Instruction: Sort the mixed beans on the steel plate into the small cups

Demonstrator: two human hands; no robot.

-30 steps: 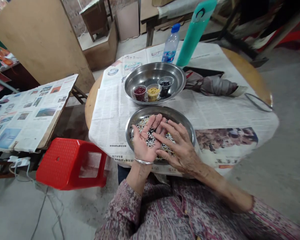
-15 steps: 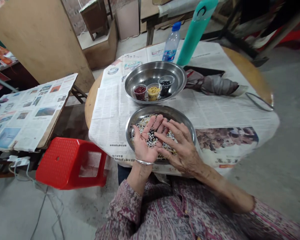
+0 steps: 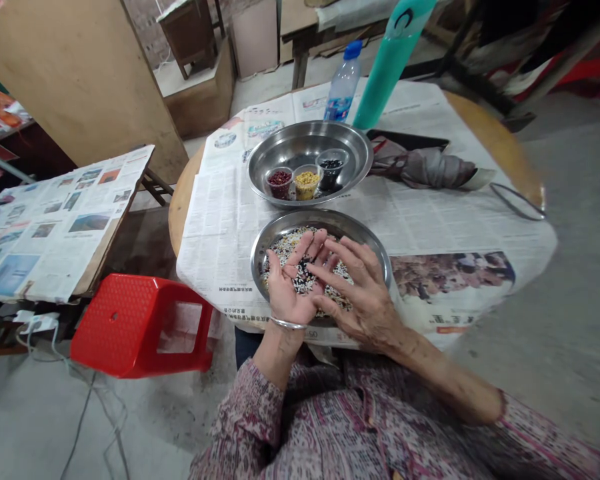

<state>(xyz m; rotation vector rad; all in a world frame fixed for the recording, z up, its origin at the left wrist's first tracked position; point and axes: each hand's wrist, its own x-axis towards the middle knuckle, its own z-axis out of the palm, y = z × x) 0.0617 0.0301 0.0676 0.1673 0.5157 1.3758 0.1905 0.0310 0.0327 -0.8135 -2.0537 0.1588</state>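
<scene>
My left hand [image 3: 289, 297] is palm up and slightly cupped over the near steel basin [image 3: 259, 250]. A small heap of mixed black and white grains [image 3: 304, 277] rests in its palm. Above that palm hovers my right hand [image 3: 365, 290], fingers spread, with its fingertips close to the heap; whether they touch it I cannot tell. More mixed grains [image 3: 286, 245], white, black and some yellow, cover the basin's bottom. Behind it, a second steel basin [image 3: 275, 143] holds a cup of dark red beans [image 3: 280, 185], a cup of yellow beans [image 3: 307, 185] and a cup of black beans [image 3: 331, 172].
Newspaper [image 3: 220, 233] covers the round table. At its back stand a plastic bottle [image 3: 343, 87] and a tall green bottle [image 3: 393, 67]; a folded grey umbrella [image 3: 420, 167] lies at the right. On the floor at left is a red stool [image 3: 115, 323], beside a newspaper-covered bench [image 3: 55, 227].
Both hands keep nearly the same pose over the near basin. The right hand's fingers have shifted very slightly; the cups and basins have not moved.
</scene>
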